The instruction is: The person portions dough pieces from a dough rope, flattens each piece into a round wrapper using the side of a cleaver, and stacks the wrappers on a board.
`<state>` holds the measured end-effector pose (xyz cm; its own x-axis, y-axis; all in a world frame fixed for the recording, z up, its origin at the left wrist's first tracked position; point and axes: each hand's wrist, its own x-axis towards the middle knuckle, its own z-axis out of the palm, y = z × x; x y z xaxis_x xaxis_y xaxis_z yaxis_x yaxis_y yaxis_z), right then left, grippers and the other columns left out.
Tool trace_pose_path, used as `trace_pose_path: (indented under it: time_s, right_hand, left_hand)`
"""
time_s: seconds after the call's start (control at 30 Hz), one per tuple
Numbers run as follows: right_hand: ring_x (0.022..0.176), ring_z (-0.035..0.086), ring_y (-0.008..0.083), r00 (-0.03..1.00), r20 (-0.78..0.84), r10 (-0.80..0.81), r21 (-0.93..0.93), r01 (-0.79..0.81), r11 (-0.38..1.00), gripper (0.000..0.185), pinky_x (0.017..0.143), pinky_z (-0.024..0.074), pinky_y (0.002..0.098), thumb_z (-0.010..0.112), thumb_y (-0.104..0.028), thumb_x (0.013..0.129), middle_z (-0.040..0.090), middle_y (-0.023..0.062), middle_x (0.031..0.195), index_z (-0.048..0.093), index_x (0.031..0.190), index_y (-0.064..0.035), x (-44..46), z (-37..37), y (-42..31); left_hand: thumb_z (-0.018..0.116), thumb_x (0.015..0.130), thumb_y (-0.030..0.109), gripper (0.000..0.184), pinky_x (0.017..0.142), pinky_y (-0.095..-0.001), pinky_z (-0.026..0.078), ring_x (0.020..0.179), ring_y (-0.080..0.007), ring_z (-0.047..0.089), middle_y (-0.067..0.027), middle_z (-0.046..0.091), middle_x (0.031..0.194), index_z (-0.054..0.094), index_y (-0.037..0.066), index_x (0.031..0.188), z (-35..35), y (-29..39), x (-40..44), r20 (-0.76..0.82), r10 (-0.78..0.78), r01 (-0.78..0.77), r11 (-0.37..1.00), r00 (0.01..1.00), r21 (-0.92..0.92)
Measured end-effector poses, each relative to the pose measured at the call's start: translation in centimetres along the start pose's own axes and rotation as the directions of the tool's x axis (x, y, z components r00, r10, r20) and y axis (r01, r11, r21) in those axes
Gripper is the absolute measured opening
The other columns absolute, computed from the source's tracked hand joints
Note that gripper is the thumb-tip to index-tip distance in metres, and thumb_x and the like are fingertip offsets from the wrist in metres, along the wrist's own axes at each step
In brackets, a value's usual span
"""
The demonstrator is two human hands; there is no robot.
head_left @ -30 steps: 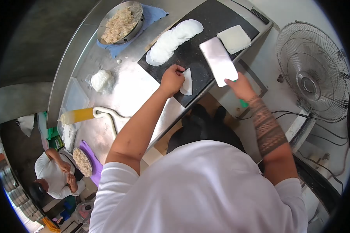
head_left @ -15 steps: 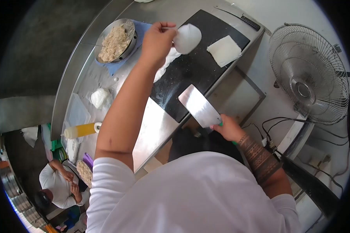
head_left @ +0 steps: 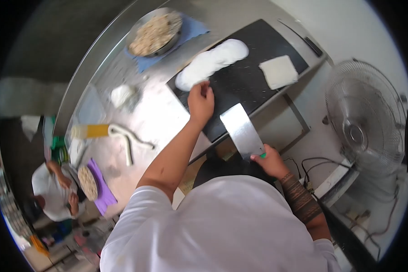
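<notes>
Over the black board [head_left: 254, 90], my left hand [head_left: 201, 103] has its fingers curled together, with nothing visible in them. Its fingertips are at the near edge of a row of overlapping thin white dough rounds [head_left: 215, 61]. My right hand [head_left: 269, 162] grips the green handle of a cleaver [head_left: 243, 131], whose broad blade is held at the board's near edge. A stack of white square sheets [head_left: 279, 72] lies on the right part of the board.
Beyond the board are a bowl of pale filling [head_left: 155, 35] on a blue cloth and a long tool [head_left: 312, 45]. Leftward are wrapped dough [head_left: 122, 95], a dough rope [head_left: 127, 138], a yellow bottle [head_left: 90, 131] and a co-worker [head_left: 54, 190]. A fan [head_left: 365, 113] stands right.
My left hand has released the dough round it held up half a second ago and moved back toward me. The half-round under it one second ago is gone. The cleaver has moved off the board toward me.
</notes>
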<state>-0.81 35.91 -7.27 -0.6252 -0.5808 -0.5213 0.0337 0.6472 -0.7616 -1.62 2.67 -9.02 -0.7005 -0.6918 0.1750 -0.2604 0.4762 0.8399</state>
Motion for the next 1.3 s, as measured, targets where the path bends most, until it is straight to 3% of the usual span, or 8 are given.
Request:
trace_pose_path:
  time_s: [0.07, 0.13, 0.27, 0.37, 0.57, 0.8, 1.17, 1.3]
  right_hand:
    - [0.111, 0.072, 0.0395, 0.995, 0.047, -0.085, -0.004, 0.085, 0.996, 0.043, 0.098, 0.0548, 0.0448, 0.079, -0.026, 0.097, 0.075, 0.0227, 0.115, 0.065, 0.127, 0.0019, 1.4, 0.1, -1.4]
    - [0.111, 0.072, 0.0400, 0.978, 0.093, -0.187, -0.028, 0.191, 0.981, 0.042, 0.098, 0.0548, 0.0449, 0.078, -0.023, 0.097, 0.075, 0.0228, 0.115, 0.064, 0.128, 0.0021, 3.5, 0.8, -3.0]
    - [0.107, 0.072, 0.0446, 0.918, 0.276, -0.287, -0.192, 0.345, 0.919, 0.040, 0.092, 0.0557, 0.0473, 0.075, -0.019, 0.099, 0.074, 0.0273, 0.111, 0.061, 0.129, 0.0041, 7.3, 4.2, -9.9]
    - [0.101, 0.070, 0.0486, 0.833, 0.413, -0.369, -0.299, 0.506, 0.809, 0.040, 0.086, 0.0555, 0.0519, 0.072, -0.020, 0.099, 0.073, 0.0299, 0.104, 0.059, 0.127, 0.0053, 9.8, 8.0, -15.3]
    - [0.088, 0.072, 0.0473, 0.646, 0.591, -0.484, -0.460, 0.762, 0.456, 0.025, 0.079, 0.0554, 0.0561, 0.066, -0.018, 0.102, 0.073, 0.0257, 0.093, 0.058, 0.116, 0.0012, 11.5, 15.6, -22.8]
    - [0.079, 0.074, 0.0396, 0.443, 0.770, -0.460, -0.486, 0.874, 0.027, 0.014, 0.068, 0.0585, 0.0512, 0.057, -0.007, 0.099, 0.072, 0.0198, 0.084, 0.059, 0.112, -0.0037, 10.1, 20.4, -27.9]
    - [0.086, 0.074, 0.0420, 0.492, 0.740, -0.458, -0.509, 0.855, 0.096, 0.013, 0.073, 0.0584, 0.0520, 0.057, -0.009, 0.100, 0.072, 0.0211, 0.089, 0.059, 0.113, -0.0050, 10.9, 23.3, -25.1]
    - [0.092, 0.073, 0.0455, 0.674, 0.572, -0.468, -0.497, 0.739, 0.455, 0.020, 0.078, 0.0558, 0.0569, 0.060, -0.017, 0.104, 0.072, 0.0221, 0.091, 0.058, 0.118, -0.0033, 7.4, 18.8, -22.2]
  left_hand:
    - [0.074, 0.088, 0.008, 0.034, 0.102, -0.0445, 0.053, 0.113, -0.0359, 0.067, -0.0196, 0.069, 0.119, 0.070, 0.003, 0.122, -5.0, -4.2, -5.3, 0.007, 0.062, -0.062, 0.991, 0.998, 0.115]
    - [0.078, 0.084, 0.010, 0.043, 0.107, -0.0495, 0.047, 0.126, -0.0400, 0.057, -0.0213, 0.061, 0.133, 0.066, 0.005, 0.126, -10.1, -9.0, -9.6, -0.227, 0.180, -0.094, 0.934, 0.957, 0.345]
    - [0.092, 0.078, 0.024, 0.080, 0.115, -0.0527, 0.037, 0.133, -0.0429, 0.047, -0.0220, 0.053, 0.141, 0.050, 0.000, 0.141, -17.3, -12.6, -14.4, -0.640, -0.155, 0.478, 0.797, 0.753, 0.370]
    - [0.096, 0.073, 0.027, 0.085, 0.114, -0.0526, 0.038, 0.130, -0.0423, 0.047, -0.0206, 0.053, 0.135, 0.051, -0.001, 0.139, -18.1, -12.4, -14.1, -0.687, -0.263, 0.595, 0.745, 0.678, 0.302]
    - [0.090, 0.083, 0.017, 0.047, 0.087, -0.0423, 0.056, 0.094, -0.0310, 0.069, -0.0168, 0.071, 0.104, 0.064, -0.001, 0.118, -22.0, -13.4, -17.2, -0.614, -0.550, 0.656, 0.752, 0.566, -0.069]
    - [0.089, 0.085, 0.015, 0.029, 0.077, -0.0409, 0.057, 0.079, -0.0274, 0.070, -0.0147, 0.073, 0.094, 0.072, 0.001, 0.102, -25.0, -16.1, -19.7, -0.643, -0.329, 0.553, 0.815, 0.691, 0.177]
    - [0.084, 0.087, 0.010, 0.025, 0.077, -0.0414, 0.056, 0.084, -0.0300, 0.068, -0.0147, 0.070, 0.101, 0.071, 0.001, 0.106, -25.9, -15.8, -20.2, -0.631, -0.326, 0.530, 0.833, 0.704, 0.160]
    - [0.078, 0.092, 0.006, 0.028, 0.076, -0.0363, 0.059, 0.086, -0.0244, 0.074, -0.0140, 0.070, 0.109, 0.068, 0.000, 0.117, -27.0, -15.0, -20.4, -0.565, -0.283, 0.442, 0.882, 0.775, 0.165]
